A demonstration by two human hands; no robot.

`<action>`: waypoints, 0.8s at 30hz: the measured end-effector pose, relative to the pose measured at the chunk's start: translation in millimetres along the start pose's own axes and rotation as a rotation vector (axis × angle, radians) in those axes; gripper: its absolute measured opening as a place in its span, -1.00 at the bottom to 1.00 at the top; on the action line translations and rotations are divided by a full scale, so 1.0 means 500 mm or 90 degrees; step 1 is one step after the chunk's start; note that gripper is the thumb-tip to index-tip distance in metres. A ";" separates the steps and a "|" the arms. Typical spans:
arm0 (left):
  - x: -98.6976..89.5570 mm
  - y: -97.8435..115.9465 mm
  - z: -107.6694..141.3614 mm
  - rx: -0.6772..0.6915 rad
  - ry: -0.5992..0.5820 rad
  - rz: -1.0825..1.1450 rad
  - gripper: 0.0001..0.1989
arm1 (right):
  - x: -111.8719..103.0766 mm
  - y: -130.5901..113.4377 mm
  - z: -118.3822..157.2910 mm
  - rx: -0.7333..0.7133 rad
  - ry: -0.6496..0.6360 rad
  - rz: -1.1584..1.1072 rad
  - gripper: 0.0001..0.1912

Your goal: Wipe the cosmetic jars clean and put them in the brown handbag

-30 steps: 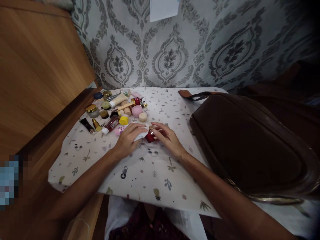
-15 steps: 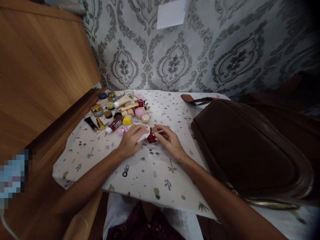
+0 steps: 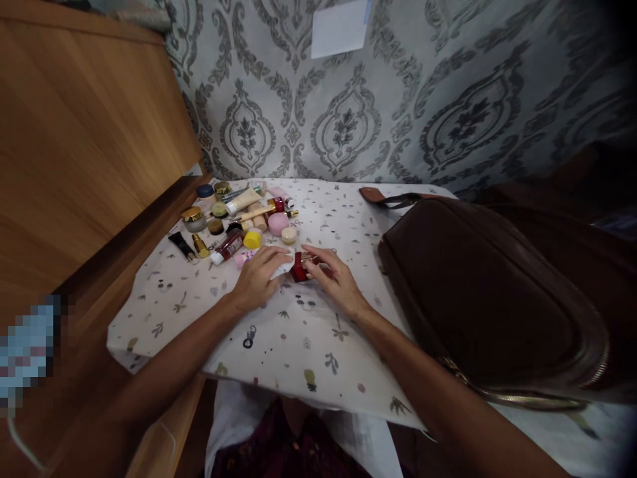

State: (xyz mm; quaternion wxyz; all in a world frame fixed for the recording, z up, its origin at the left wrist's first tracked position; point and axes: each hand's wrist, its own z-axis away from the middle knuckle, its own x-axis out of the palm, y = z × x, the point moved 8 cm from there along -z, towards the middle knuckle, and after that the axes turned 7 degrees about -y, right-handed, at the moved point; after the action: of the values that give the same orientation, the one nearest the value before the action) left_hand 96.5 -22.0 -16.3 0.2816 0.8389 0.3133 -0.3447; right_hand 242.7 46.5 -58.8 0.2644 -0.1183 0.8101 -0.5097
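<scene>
A small red bottle [image 3: 299, 267] with a shiny cap lies on its side over the patterned cloth. My right hand [image 3: 336, 279] grips it by the cap end, thumb and fingers around it. In my left hand [image 3: 259, 275] is a white wipe [image 3: 283, 264], pinched under the fingers beside the bottle's base. Just behind my left hand are a pink tube [image 3: 243, 257], a yellow-lidded jar [image 3: 252, 239] and a dark red bottle with a white cap [image 3: 229, 246].
More jars, tubes and brushes crowd the back left of the cloth-covered table [image 3: 194, 305]. A large dark brown bag [image 3: 478, 285] takes up the right side. A wooden cabinet [image 3: 94, 106] stands at the left, and a patterned curtain [image 3: 343, 119] hangs behind.
My left hand with the wipe has shifted slightly left, and more of the red bottle's body shows between the hands. My right hand keeps its hold.
</scene>
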 end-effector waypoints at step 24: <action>0.007 0.015 0.004 0.028 -0.018 -0.052 -0.68 | -0.016 0.019 0.001 0.069 0.065 0.009 -0.47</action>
State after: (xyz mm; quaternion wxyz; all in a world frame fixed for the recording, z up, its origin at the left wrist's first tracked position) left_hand 102.9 -26.9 -18.0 0.2532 0.8263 0.3360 -0.3745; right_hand 250.5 54.4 -65.0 0.2324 -0.0719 0.7944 -0.5566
